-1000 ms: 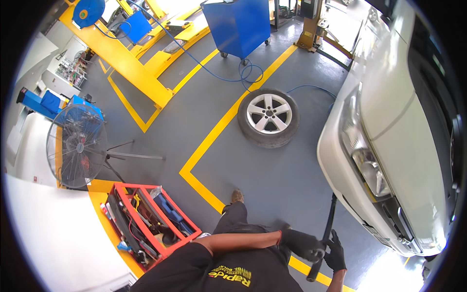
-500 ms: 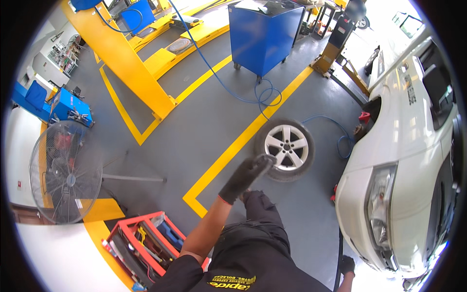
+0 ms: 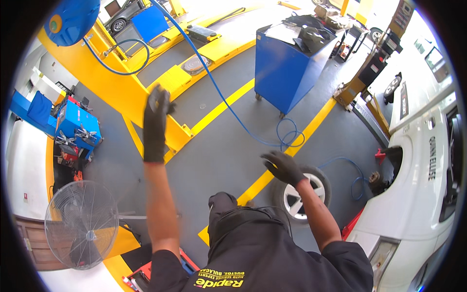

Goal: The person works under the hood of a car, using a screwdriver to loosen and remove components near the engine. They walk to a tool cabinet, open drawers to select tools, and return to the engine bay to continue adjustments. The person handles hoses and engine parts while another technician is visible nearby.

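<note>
My left hand (image 3: 155,124), in a black glove, is raised in front of the yellow lift post (image 3: 115,83), slightly blurred, with fingers part bent and nothing visible in them. My right hand (image 3: 284,168), also gloved, is open with fingers spread, above the silver-rimmed wheel (image 3: 315,192) lying on the floor, partly hidden by my forearm. A blue hose (image 3: 218,95) runs down past my left hand and coils on the floor. A white van (image 3: 413,192) stands at right, its wheel arch exposed, with a red jack handle (image 3: 352,221) low beside it.
Ahead are a blue wheeled cabinet (image 3: 279,68), another lift column (image 3: 360,78) and a hose reel (image 3: 70,22). At left are blue equipment (image 3: 78,124) and a standing fan (image 3: 80,226) with legs reaching across the floor. A red toolbox (image 3: 141,272) is behind me.
My left hand has risen forward toward the yellow post. My right hand has let go of the long black bar and come up open. The wheel, van and toolbox now appear lower in view.
</note>
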Available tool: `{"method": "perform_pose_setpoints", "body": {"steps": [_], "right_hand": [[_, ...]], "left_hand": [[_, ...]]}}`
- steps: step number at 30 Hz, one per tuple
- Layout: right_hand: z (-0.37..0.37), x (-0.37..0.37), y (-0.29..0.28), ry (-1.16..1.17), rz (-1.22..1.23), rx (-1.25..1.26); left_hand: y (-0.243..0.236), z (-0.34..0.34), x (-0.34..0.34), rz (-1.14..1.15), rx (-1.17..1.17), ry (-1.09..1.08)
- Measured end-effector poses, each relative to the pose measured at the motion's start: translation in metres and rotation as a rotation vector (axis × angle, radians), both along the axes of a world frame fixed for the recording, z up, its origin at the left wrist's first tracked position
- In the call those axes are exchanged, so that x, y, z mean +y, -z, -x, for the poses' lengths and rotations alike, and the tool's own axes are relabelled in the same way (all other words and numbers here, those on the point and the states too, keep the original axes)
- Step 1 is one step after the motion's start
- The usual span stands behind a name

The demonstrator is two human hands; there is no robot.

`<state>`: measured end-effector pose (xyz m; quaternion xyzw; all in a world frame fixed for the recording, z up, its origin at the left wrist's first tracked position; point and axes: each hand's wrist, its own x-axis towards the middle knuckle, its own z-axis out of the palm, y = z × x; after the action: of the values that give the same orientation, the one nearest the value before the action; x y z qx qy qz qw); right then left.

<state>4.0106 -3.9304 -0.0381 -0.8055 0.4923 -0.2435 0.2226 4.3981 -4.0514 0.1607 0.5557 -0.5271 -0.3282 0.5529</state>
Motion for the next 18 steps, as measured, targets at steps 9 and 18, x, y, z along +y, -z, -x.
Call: {"method": "perform_pose_setpoints", "body": {"steps": [9,18], "right_hand": [[-0.202,-0.330,-0.079,-0.300,0.003,-0.286],[-0.015,-0.477,-0.164,0.502,0.189,-0.624]], "left_hand": [[-0.115,-0.052,-0.360,0.405,-0.627,0.477],[-0.186,0.053,-0.551,0.805,-0.684,0.752]]}}
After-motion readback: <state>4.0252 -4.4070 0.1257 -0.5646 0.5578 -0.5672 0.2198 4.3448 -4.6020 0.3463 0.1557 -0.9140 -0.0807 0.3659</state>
